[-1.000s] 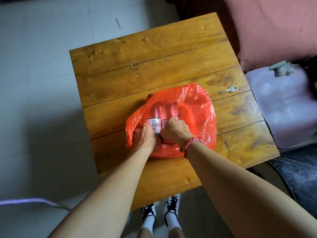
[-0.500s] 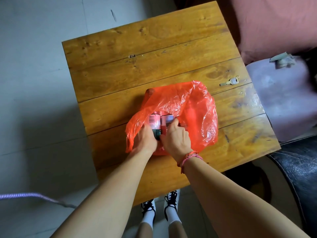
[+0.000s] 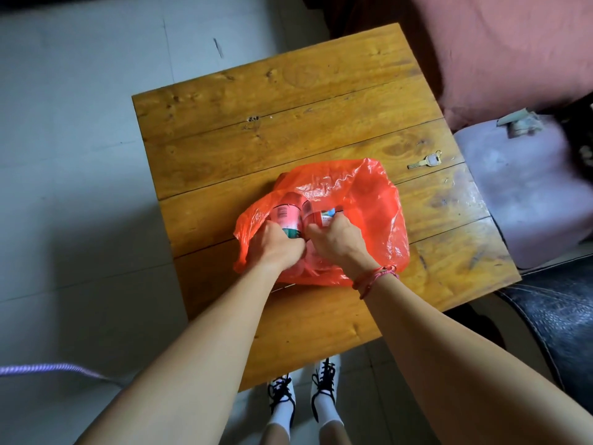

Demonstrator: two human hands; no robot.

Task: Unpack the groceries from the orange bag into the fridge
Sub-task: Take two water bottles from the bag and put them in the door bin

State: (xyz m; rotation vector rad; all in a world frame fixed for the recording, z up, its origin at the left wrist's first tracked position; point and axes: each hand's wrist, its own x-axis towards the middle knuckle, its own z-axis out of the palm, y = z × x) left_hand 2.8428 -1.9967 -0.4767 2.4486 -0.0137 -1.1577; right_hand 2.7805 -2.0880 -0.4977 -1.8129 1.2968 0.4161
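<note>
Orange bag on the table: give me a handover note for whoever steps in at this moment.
Left hand: inside the bag, grips the left bottle.
Right hand: grips the right bottle.
Bag lies open on the table; both bottles partly inside it. The fridge is not in view.
Done: bag opened, bottles gripped.
Left: lift them out, carry to the fridge, check the bag for more.
</note>
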